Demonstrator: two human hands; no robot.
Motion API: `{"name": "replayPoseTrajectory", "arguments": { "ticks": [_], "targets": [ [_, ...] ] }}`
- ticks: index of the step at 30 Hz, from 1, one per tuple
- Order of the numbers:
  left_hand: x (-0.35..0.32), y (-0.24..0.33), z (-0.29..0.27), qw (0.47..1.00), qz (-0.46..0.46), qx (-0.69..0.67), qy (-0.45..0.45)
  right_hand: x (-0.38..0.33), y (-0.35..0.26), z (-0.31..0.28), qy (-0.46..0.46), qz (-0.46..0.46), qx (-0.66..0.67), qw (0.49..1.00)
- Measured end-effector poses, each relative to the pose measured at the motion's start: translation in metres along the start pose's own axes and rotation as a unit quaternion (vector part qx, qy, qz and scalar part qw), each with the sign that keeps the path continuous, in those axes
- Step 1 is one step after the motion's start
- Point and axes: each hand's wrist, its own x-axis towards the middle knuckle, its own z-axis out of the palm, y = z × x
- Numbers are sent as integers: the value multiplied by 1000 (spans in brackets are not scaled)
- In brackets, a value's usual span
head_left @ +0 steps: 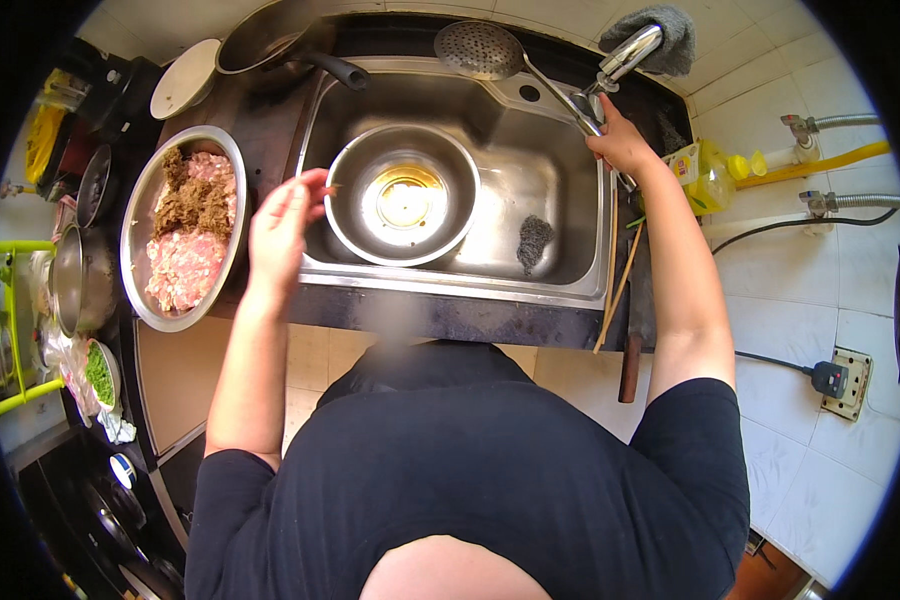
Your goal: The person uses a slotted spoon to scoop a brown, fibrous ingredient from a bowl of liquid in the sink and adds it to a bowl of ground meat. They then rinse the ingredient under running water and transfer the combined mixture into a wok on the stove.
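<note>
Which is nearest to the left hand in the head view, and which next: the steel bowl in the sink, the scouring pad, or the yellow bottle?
1. Steel bowl, in the sink just right of the left hand.
2. Scouring pad, on the sink floor, farther right.
3. Yellow bottle, on the counter right of the sink.

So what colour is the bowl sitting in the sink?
The bowl is shiny silver metal, with yellowish liquid at its bottom; the head view shows it.
</note>
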Motion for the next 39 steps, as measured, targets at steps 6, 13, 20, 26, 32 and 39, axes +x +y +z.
{"name": "replayPoseTrajectory", "arguments": {
  "ticks": [6, 13, 20, 26, 32, 39],
  "targets": [
    [4, -33, 23, 910, -250, -330, 8, -2, 21, 14, -23, -20, 26, 999],
    [25, -73, 40, 889, -301, -345, -17, -103, 28, 45, -131, 90, 174, 972],
    [49, -126, 104, 952, -96, 254, -143, -173, 12, 74, -215, 292, 517, 776],
    [50, -164, 168, 774, 145, 473, -395, -191, -10, 91, -291, 274, 592, 700],
    [82, -145, 160, 563, 175, 705, -395, -196, 3, 100, -228, 225, 567, 759],
    [97, -169, 141, 784, 166, 591, -97, -204, -11, 100, -137, 223, 530, 806]
  ]
}}
